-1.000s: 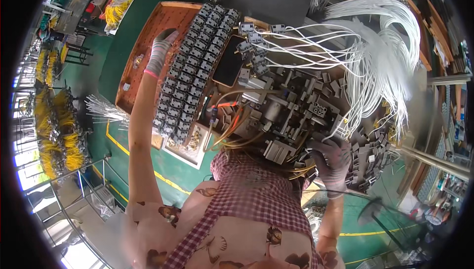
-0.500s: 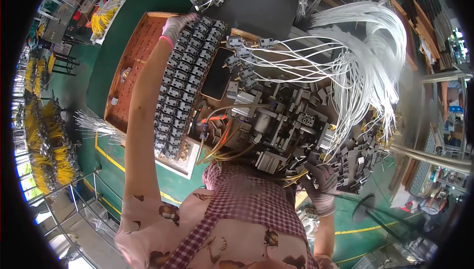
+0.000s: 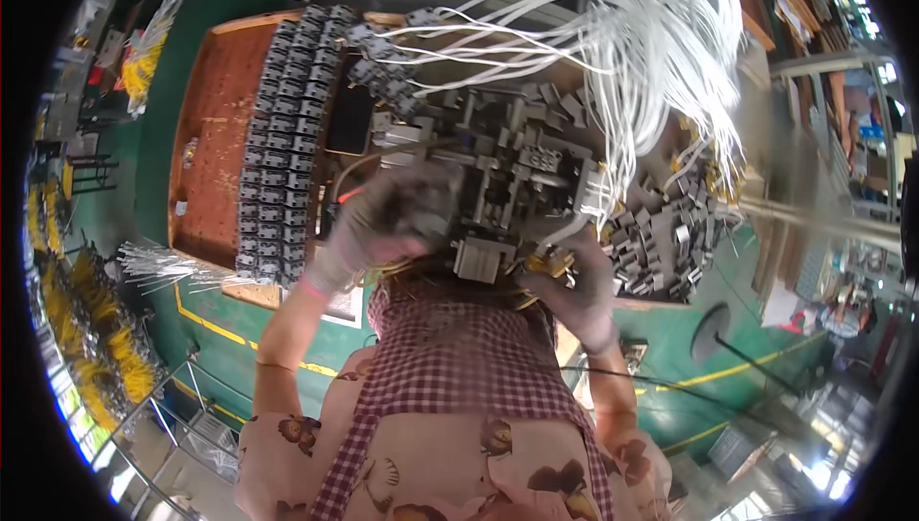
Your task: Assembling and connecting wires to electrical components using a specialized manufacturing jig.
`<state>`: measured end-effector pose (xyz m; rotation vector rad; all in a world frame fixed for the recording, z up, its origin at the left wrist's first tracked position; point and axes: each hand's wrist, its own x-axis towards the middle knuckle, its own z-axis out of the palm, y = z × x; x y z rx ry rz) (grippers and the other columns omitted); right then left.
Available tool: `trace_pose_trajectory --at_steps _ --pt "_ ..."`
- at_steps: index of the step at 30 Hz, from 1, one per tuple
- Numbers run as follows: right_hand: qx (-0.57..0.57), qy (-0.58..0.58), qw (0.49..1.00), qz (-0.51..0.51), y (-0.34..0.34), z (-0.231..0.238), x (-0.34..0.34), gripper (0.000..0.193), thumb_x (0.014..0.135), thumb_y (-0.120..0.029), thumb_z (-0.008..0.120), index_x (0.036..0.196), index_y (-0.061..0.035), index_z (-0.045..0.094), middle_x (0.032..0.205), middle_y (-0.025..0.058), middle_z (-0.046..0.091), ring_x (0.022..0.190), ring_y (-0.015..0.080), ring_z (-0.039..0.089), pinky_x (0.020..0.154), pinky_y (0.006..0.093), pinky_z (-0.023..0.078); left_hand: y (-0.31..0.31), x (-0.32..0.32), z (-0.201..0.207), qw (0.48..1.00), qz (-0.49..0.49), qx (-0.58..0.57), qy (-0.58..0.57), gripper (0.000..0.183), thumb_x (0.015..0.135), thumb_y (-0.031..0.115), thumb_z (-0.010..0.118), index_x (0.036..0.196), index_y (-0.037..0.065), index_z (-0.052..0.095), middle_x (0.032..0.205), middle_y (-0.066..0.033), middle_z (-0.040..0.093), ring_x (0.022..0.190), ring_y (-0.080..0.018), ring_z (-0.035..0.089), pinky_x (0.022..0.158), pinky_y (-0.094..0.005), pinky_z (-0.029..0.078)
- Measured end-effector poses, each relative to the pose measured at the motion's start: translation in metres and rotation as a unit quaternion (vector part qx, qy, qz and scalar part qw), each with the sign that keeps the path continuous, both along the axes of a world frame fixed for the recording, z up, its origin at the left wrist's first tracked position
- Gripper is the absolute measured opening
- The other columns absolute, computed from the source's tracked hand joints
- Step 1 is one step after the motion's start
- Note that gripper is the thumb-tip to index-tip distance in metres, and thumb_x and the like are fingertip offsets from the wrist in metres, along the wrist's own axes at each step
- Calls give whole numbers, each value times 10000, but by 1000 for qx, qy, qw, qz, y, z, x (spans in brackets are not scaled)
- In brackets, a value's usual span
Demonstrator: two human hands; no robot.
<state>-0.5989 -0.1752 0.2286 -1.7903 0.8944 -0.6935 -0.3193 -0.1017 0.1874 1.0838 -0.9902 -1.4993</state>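
Observation:
My left hand (image 3: pixel 397 220), in a grey glove, is at the left side of the metal fixture (image 3: pixel 507 162). Its fingers are smeared by motion, so whether they hold anything cannot be told. At the fixture's front right, my gloved right hand (image 3: pixel 586 287) closes its thumb and fingers around a small brass-coloured piece (image 3: pixel 550 263). A silvery block (image 3: pixel 479 260) sits on the fixture's near side between my hands. Rows of dark switch-like blocks (image 3: pixel 285 143) stand in the reddish wooden tray (image 3: pixel 218 90) to the left.
A thick bundle of white wires (image 3: pixel 661 33) hangs over the right side, with several blocks (image 3: pixel 378 66) at its left ends. Loose grey metal caps (image 3: pixel 661 243) are heaped at the right. A dark phone (image 3: pixel 349 119) lies beside the rows. A round-based stand (image 3: pixel 710 332) is on the floor.
My left hand has left the far end of the block rows and come back to the fixture. My right hand has shifted slightly left and up. The whole view has turned.

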Motion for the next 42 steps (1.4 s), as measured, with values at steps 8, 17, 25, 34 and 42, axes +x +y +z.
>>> trace_pose_trajectory --at_steps 8,17,25,34,42 --pt "-87 -27 995 -34 5 -21 18 507 622 -172 906 1064 -117 664 1177 78 569 1143 258 512 988 393 416 -15 -73 -12 995 -83 -41 24 1086 732 419 850 1551 46 241 1403 -108 518 1262 -230 524 1060 -397 410" --pt "-115 -48 992 13 1 -32 13 481 675 -306 891 1061 -123 670 1139 63 540 1070 238 515 902 377 450 -8 -67 -5 898 -3 -290 -330 897 652 59 813 1457 67 415 1212 -171 642 955 -387 648 782 -408 528" --pt "-137 -37 990 4 1 -37 18 531 625 -284 892 1084 -149 662 1067 78 574 1016 296 541 898 416 427 -3 -64 -19 885 1 -294 -361 818 658 65 787 1405 63 457 1225 -175 636 967 -391 643 803 -457 517" --pt "-73 -76 994 -5 6 -38 19 507 664 -182 880 1107 -139 637 1058 94 582 969 284 592 758 376 516 -9 -64 -32 894 -9 -311 -324 708 737 94 823 1371 64 509 1169 -123 649 1008 -300 649 861 -391 514" --pt "24 15 993 112 -13 -37 10 713 624 -182 895 1235 -76 543 1147 105 548 1061 308 564 890 402 491 1 -83 -36 999 35 40 2 533 878 294 747 1294 10 574 1170 -97 659 1061 -180 633 891 -312 515"
